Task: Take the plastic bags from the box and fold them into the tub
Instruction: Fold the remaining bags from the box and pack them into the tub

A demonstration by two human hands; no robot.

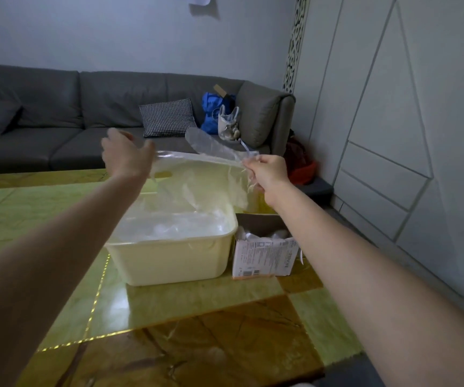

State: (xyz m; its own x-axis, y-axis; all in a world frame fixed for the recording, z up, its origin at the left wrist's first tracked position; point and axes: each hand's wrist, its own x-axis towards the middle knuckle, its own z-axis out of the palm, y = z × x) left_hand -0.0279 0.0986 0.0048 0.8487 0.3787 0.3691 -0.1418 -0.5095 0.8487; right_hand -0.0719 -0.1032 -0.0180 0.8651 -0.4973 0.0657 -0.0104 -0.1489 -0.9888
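A clear plastic bag (pixel 200 180) is stretched in the air above the cream tub (pixel 169 258). My left hand (pixel 126 156) holds its left end; the fingers are blurred and partly hidden behind the film. My right hand (pixel 265 170) pinches the right end, with a loose flap sticking up behind it. The tub stands on the table and holds several clear bags. Right of it is the open cardboard box (pixel 264 256) with more crumpled bags inside.
The yellow-green and brown glossy table (pixel 197 317) runs under everything. Behind it is a grey sofa (pixel 57 115) with a checked cushion (pixel 168 117), a blue bag (pixel 211 113) and a white bag. A white panelled wall (pixel 393 135) is on the right.
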